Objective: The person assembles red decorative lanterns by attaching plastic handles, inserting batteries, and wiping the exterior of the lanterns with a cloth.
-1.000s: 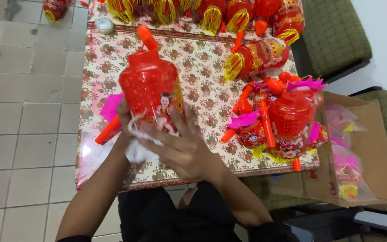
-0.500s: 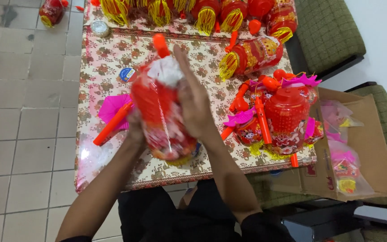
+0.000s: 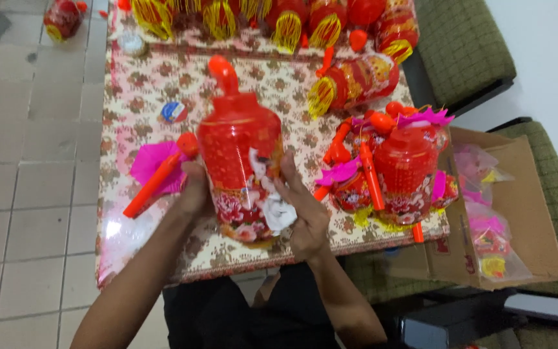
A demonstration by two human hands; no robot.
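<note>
A red plastic lantern (image 3: 237, 155) with an orange hook on top is held upright above the table between both hands. My left hand (image 3: 195, 190) grips its left side. My right hand (image 3: 305, 210) grips its lower right side, with crumpled white plastic wrap (image 3: 278, 213) under the fingers. An orange stick on a pink paper piece (image 3: 156, 171) lies on the table just left of the lantern.
The table (image 3: 137, 90) has a floral cloth. A pile of red lanterns, orange sticks and pink pieces (image 3: 395, 168) lies at the right. More tasselled lanterns (image 3: 272, 19) line the far edge. A cardboard box (image 3: 518, 213) with bagged parts sits on a chair at right.
The lantern was turned and tilted in my hands, then brought back upright. My right hand moved from over its top to its lower right side.
</note>
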